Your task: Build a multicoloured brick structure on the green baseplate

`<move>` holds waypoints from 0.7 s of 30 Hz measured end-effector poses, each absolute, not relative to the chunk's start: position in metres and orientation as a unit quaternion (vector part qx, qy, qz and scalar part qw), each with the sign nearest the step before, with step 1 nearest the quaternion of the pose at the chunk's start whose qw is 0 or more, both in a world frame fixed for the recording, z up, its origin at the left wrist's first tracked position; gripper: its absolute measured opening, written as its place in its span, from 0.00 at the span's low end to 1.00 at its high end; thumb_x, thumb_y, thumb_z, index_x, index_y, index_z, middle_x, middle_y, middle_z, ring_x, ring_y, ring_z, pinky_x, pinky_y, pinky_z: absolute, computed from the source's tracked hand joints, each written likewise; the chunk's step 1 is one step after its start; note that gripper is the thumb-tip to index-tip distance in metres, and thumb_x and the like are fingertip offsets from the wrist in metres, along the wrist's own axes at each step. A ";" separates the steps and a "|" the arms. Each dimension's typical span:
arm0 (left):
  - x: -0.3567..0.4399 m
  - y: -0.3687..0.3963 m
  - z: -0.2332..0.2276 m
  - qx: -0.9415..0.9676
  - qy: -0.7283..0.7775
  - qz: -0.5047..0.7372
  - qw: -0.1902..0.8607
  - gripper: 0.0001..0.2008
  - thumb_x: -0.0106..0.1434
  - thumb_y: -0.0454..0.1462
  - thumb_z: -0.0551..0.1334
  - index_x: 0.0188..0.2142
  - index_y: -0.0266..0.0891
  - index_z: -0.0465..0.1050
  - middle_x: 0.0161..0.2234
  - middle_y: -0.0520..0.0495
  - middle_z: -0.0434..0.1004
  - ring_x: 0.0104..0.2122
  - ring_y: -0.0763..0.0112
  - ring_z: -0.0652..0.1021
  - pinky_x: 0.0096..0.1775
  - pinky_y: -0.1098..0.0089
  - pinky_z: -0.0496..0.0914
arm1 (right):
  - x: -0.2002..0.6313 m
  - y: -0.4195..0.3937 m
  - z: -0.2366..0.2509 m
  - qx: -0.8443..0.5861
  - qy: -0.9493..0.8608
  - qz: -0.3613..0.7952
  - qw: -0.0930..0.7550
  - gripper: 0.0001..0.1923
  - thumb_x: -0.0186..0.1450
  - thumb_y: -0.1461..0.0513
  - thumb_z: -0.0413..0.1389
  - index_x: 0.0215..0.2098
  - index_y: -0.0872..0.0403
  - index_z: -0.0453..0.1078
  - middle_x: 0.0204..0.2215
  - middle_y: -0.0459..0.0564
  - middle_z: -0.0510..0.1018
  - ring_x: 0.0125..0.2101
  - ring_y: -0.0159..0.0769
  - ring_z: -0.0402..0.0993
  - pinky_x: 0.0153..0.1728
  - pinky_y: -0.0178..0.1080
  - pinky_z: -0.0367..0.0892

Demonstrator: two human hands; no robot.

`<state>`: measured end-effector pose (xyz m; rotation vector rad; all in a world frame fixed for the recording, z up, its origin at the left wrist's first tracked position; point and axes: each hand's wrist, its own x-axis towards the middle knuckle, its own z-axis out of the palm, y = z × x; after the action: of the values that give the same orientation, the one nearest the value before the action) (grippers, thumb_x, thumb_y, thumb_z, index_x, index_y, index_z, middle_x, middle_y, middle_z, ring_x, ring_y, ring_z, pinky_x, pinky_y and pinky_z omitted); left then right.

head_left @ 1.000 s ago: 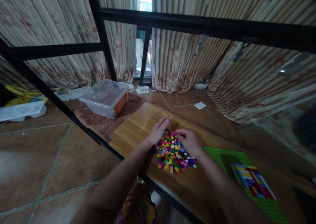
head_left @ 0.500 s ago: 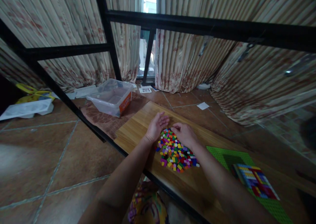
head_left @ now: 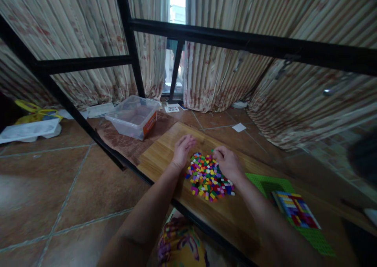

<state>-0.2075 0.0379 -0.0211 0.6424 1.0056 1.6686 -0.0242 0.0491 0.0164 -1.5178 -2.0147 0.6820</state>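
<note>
A spread pile of small coloured toy bricks [head_left: 207,176] lies on the wooden tabletop [head_left: 159,149]. My left hand [head_left: 183,149] is open at the pile's left edge, its fingers stretched out and slightly curled with nothing visible in them. On the other side, my right hand [head_left: 228,161] is pinched over the pile's upper right. A bit of green shows at its fingertips and looks like a toy brick; the fingers partly hide it. Beyond my right forearm, a block of built-up coloured bricks [head_left: 299,210] sits on a green baseplate [head_left: 318,241].
A clear plastic bin [head_left: 129,117] with an orange label stands on a brown mat [head_left: 118,145] past the table's left end. Black metal bars [head_left: 206,31] cross in front of the curtains [head_left: 218,74]. White paper [head_left: 239,127] lies on the tiled floor.
My right hand has shifted slightly right, away from my left, and green now shows at its fingertips. My left hand has drawn a little left, off the pile. The view has tilted slightly.
</note>
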 end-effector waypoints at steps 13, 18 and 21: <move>-0.131 -0.142 0.007 0.378 0.468 0.573 0.557 0.17 0.54 0.44 0.69 0.43 0.42 0.76 0.36 0.46 0.79 0.36 0.66 0.78 0.43 0.65 0.73 | 0.016 -0.136 0.021 -0.499 -0.524 0.543 0.426 0.20 0.62 0.48 0.57 0.44 0.53 0.72 0.36 0.51 0.80 0.31 0.36 0.76 0.37 0.41 0.74; -0.107 -0.176 0.039 0.395 0.409 0.550 0.612 0.11 0.55 0.45 0.68 0.33 0.41 0.77 0.27 0.49 0.76 0.27 0.71 0.75 0.34 0.70 0.71 | 0.016 -0.177 0.054 -0.471 -0.597 0.487 0.429 0.12 0.67 0.53 0.52 0.44 0.51 0.68 0.39 0.50 0.79 0.36 0.35 0.75 0.40 0.38 0.70; -0.107 -0.192 0.064 0.395 0.389 0.558 0.617 0.11 0.55 0.44 0.69 0.30 0.38 0.76 0.25 0.51 0.75 0.26 0.73 0.74 0.33 0.72 0.69 | 0.025 -0.194 0.075 -0.465 -0.633 0.459 0.415 0.09 0.69 0.55 0.50 0.41 0.51 0.66 0.34 0.48 0.77 0.34 0.34 0.73 0.37 0.36 0.68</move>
<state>-0.1074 -0.1918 0.0637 0.9092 0.8965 1.2858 0.0246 -0.1940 0.0753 -1.1694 -1.5918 1.1522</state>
